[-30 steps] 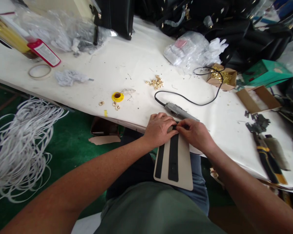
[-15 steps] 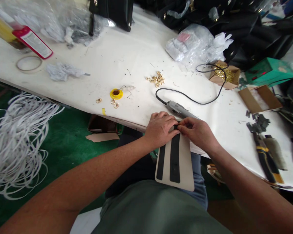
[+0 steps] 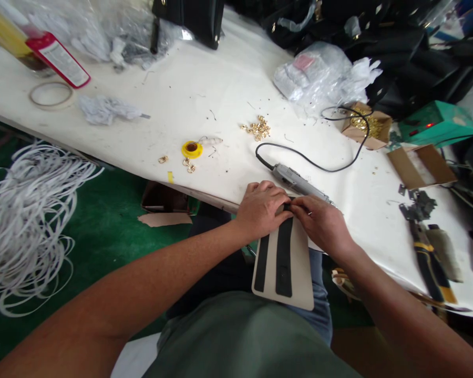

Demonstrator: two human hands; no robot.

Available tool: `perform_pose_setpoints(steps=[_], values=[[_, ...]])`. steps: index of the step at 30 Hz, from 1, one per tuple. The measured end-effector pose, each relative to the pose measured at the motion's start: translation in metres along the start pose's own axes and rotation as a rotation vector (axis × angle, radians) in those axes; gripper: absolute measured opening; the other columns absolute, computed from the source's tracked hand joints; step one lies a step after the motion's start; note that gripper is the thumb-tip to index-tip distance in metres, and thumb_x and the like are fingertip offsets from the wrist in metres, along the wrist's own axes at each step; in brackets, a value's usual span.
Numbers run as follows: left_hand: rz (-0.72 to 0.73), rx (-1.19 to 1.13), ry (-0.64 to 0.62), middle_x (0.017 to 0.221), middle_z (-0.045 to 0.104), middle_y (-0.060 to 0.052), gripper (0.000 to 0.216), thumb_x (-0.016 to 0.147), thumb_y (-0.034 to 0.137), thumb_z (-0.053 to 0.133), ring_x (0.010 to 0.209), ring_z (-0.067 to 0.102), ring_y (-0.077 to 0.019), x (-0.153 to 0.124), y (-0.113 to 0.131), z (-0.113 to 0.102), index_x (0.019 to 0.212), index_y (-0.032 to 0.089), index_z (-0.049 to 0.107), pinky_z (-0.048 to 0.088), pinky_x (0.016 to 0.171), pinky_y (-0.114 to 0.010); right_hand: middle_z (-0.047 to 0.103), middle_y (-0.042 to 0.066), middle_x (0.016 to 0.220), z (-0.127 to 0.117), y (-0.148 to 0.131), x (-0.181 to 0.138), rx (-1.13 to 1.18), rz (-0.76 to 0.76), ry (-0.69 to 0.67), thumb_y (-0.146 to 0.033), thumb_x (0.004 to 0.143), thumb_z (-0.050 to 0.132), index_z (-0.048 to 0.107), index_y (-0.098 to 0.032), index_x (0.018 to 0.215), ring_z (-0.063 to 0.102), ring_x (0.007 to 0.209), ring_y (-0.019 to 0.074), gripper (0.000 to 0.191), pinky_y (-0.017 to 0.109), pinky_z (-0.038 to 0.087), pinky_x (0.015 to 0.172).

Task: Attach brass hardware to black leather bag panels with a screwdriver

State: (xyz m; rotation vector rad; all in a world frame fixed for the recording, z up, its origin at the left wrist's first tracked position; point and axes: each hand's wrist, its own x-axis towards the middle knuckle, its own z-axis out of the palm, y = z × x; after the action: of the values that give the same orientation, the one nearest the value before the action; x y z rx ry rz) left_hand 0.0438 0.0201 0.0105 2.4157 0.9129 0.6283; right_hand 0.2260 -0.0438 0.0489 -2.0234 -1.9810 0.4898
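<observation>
From the head camera, everything centred on a flat, round-cornered beige panel [image 3: 302, 262], so I'll use that as the landmark. Its far end sat at the table edge and its near end over the person's lap, probably because that brought the far end up close to both hands. Two black strips ran lengthwise on it: a wide, flat black strip [image 3: 284, 257] near the middle and a narrow, flat black strip [image 3: 262, 262] toward its left side.

The left hand [image 3: 262, 210] was curled mostly closed over the panel's far left corner, thumb in by the wide strip, I'd guess to keep the thing from sliding. The right hand [image 3: 321, 218] had thumb and forefinger pinched together on the wide strip's far end, a grip that looked suited to fine work. Couldn't tell what the tiny pale bit at those fingers was.

Just beyond the panel's far end lay a grey, pen-shaped electric tool [image 3: 295, 181] with a thin black cord [image 3: 313, 164], likely parked there for an easy grab. Farther beyond was a pile of small gold metal fittings [image 3: 259, 128]; left of the panel's far end, a round yellow spool [image 3: 192, 149]. Black-and-yellow-handled pliers [image 3: 429, 262] sat well off to the panel's right, presumably out of the way.
</observation>
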Motion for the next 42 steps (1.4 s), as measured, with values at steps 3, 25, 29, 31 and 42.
perform_pose_setpoints(steps=[3,25,29,31,42], values=[[-0.011,0.006,0.000,0.119,0.074,-0.002,0.029,0.092,0.047,0.068,0.117,0.053,-0.0274,0.000,0.000,0.000,0.110,0.024,0.071,0.038,0.096,-0.048,0.073,0.002,0.099,0.000,0.001,0.000,-0.024,0.003,-0.011,-0.032,0.099,0.054,0.073,-0.026,0.102,0.069,0.088,0.0221,0.020,0.033,0.046,0.075],[0.015,0.049,0.003,0.125,0.073,0.000,0.028,0.093,0.045,0.068,0.120,0.054,-0.0258,0.001,0.002,-0.002,0.116,0.031,0.075,0.038,0.098,-0.047,0.071,0.012,0.114,-0.014,0.039,0.044,-0.167,-0.034,0.074,-0.043,0.093,0.063,0.068,-0.023,0.125,0.066,0.102,0.0308,0.038,0.040,0.051,0.082],[0.005,0.051,-0.003,0.123,0.073,0.000,0.027,0.092,0.045,0.070,0.117,0.055,-0.0253,0.002,0.002,-0.002,0.114,0.031,0.076,0.038,0.096,-0.047,0.072,0.009,0.096,-0.030,0.044,0.042,0.263,0.094,0.077,-0.049,0.092,0.060,0.068,-0.020,0.117,0.067,0.085,0.0262,0.039,0.038,0.053,0.075],[0.002,0.053,-0.006,0.122,0.074,0.000,0.026,0.092,0.045,0.070,0.116,0.055,-0.0253,0.002,0.002,-0.001,0.112,0.031,0.076,0.038,0.096,-0.047,0.069,0.007,0.090,-0.043,0.042,0.036,0.663,0.192,0.120,-0.054,0.091,0.057,0.065,-0.020,0.110,0.067,0.079,0.0253,0.039,0.039,0.056,0.071],[-0.008,0.054,-0.010,0.123,0.073,-0.002,0.027,0.092,0.045,0.070,0.119,0.055,-0.0261,0.003,0.004,0.000,0.115,0.030,0.076,0.037,0.099,-0.048,0.043,-0.005,0.066,-0.036,-0.030,0.024,1.103,0.079,0.595,-0.061,0.083,0.068,0.044,-0.026,0.077,0.047,0.049,0.0128,0.043,0.030,0.049,0.048]])
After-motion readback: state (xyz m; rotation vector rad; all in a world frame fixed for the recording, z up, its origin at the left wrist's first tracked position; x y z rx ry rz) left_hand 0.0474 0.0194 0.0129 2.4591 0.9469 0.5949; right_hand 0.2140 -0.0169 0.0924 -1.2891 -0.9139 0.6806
